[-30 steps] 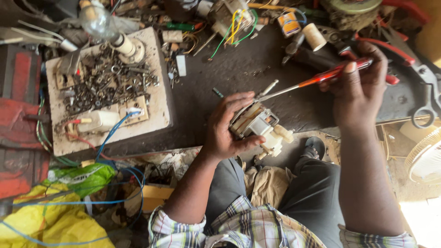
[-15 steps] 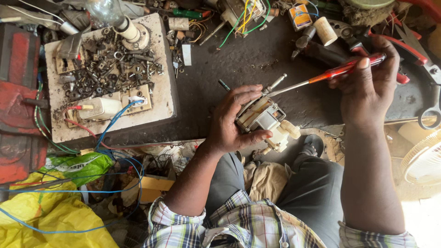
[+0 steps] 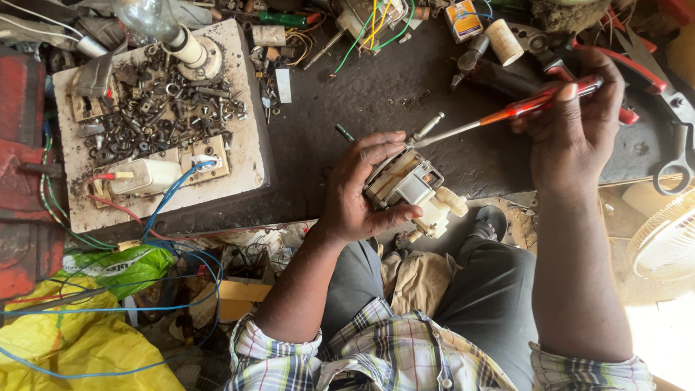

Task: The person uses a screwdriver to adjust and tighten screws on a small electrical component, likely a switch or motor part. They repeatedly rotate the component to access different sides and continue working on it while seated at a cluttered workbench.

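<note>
across the upper half of the frame i see the dark, grimy metal workbench (image 3: 405, 87), strewn with tools and wires, and on its left part a pale square slab (image 3: 250, 156) heaped with rusty nuts, bolts and washers. smaller than these, at centre frame just over the bench's near edge, sits the small electric motor with a metal laminated core, copper windings and a cream plastic end (image 3: 416, 190). my left hand (image 3: 358, 190) is wrapped round it from the left, thumb under and fingers over the top, closed firmly on it. my right hand (image 3: 572, 134), at the upper right, is closed on the red-and-orange handle of a slim screwdriver with a steel shaft (image 3: 507, 114). the shaft's long axis runs from upper right down to lower left, and its tip touches the motor's top edge beside a protruding metal spindle. so the motor lies down and left of my right grip, along the shaft's line; the left hand is the nearer one.
</note>
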